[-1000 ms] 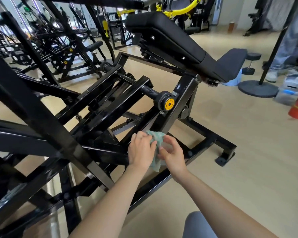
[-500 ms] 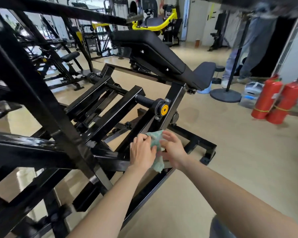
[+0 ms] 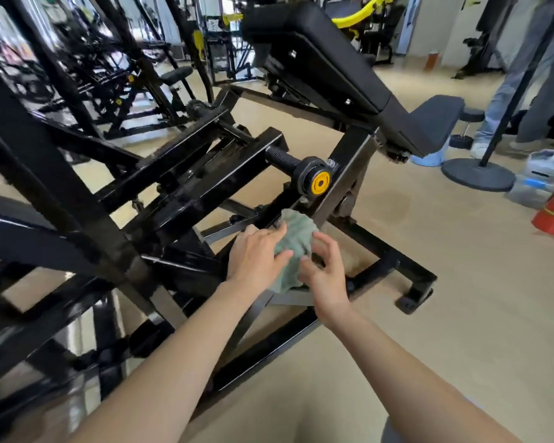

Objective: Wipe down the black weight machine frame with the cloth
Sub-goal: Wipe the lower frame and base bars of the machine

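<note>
**Gym floor, cloth bunched low on the black frame**

Beige flooring runs under rows of black machines, with a red fire extinguisher at the right edge and someone's legs passing behind a weighted stand. Nearest the camera, the frame rises in glossy black beams toward an angled bench pad and a yellow-capped hub.

The green cloth sits crumpled against a slanted strut just below that hub, between both hands. The left hand lies over its left side, fingers fairly straight and pressing it to the metal, thumb laid across the fabric. The right hand arches round the right side, fingers curled and spread, with the thumb touching the near face as if gathering the bunch.

The cloth looks light, soft and limp, so it should fold to any edge but slip off smooth paint unless pinned by a flat palm. Taking it in a wad at the middle seems best, wrapping it round each rigid, heavy beam. Bolts and brackets near the hub could snag loose corners
</note>
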